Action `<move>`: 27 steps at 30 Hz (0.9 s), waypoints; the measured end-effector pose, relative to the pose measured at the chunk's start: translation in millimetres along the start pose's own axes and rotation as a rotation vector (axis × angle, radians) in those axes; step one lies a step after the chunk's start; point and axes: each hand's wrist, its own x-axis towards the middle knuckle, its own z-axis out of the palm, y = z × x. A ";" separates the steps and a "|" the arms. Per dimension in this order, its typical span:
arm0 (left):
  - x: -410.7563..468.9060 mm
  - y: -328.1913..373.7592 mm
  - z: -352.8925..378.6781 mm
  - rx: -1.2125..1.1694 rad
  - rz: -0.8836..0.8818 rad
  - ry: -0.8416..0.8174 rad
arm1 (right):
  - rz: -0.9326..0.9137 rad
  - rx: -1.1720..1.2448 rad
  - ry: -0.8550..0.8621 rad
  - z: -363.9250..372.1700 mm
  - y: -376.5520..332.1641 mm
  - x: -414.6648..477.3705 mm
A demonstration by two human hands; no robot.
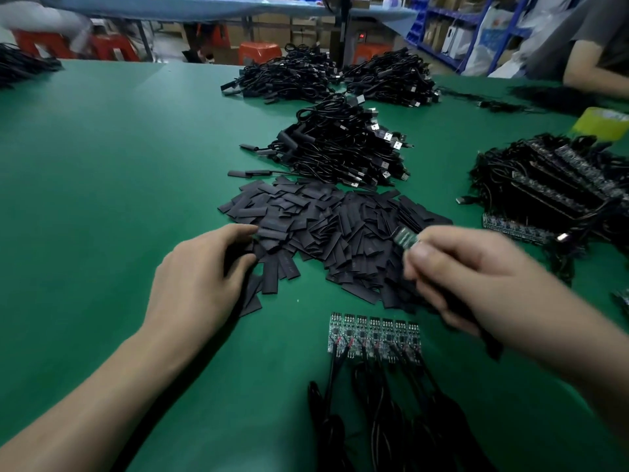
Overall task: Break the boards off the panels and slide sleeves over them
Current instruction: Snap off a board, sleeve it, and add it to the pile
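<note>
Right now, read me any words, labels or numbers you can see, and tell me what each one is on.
None can be read.
Print on the heat-shrink sleeves: blurred.
Marks on the panel of boards: too small.
Red display at the back: too small.

Yellow tape roll (602,122) far right on green table (102,165); orange stools (260,51) behind.

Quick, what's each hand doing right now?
Left hand: pinching a sleeve.
Right hand: holding a small board.
</note>
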 end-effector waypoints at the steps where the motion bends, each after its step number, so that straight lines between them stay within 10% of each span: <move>1: -0.1 0.5 -0.1 0.026 0.013 0.037 | 0.017 -0.099 -0.013 5.9 3.0 -0.1; 8: -4.9 12.3 -8.2 -0.270 0.166 0.151 | -0.029 -0.181 0.034 36.2 8.0 -4.2; 12: -23.5 48.8 -10.2 -1.014 -0.092 -0.137 | -0.070 -0.060 0.064 47.4 8.5 -3.6; 16: -38.0 65.9 -2.3 -1.255 -0.181 -0.272 | -0.055 0.074 0.041 53.0 11.7 -3.7; 22: -39.1 57.5 -2.2 -0.594 0.344 -0.069 | -0.011 0.078 0.020 49.7 17.7 -5.4; 27: -36.9 56.5 -5.1 -0.615 0.339 -0.047 | -0.011 0.125 -0.037 44.7 15.1 -7.0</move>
